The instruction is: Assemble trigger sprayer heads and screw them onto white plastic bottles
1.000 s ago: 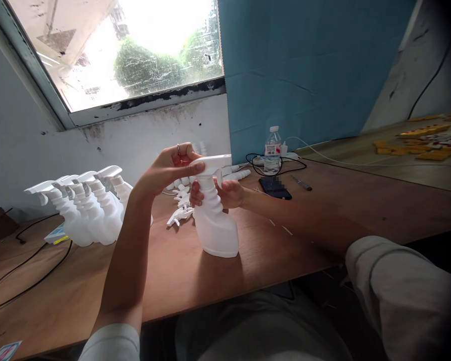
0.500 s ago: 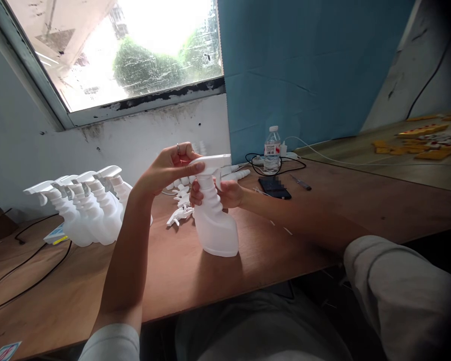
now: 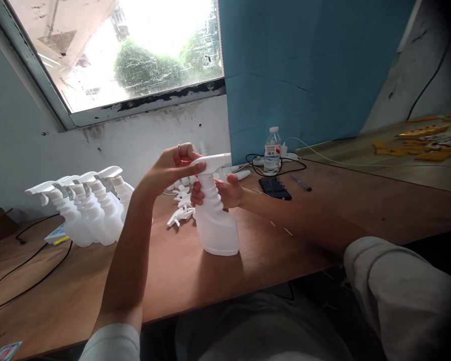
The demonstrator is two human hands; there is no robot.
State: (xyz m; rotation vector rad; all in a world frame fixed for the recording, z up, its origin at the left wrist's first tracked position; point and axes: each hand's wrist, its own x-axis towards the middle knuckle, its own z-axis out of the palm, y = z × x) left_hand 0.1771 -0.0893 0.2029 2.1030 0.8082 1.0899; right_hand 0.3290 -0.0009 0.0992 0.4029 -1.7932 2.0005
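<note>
Behind table edge (image 3: 225,290) | left hand (image 3: 167,168), right hand (image 3: 233,193) grip spray bottle (image 3: 218,230) | phone (image 3: 273,188) apart

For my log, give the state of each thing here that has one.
Held bottle: upright
Spray head: on held bottle
Left hand: pinching spray head
Right hand: around held bottle
Bottle row: upright, assembled
Loose heads: lying unattached
Water bottle: upright, capped
Phone: lying flat
Knife: lying flat

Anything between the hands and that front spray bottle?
Nothing visible: the left hand grips its sprayer head, and the right hand reaches around the neck of the spray bottle. The loose white pieces lie on the table beyond, toward the left, not between.
</note>
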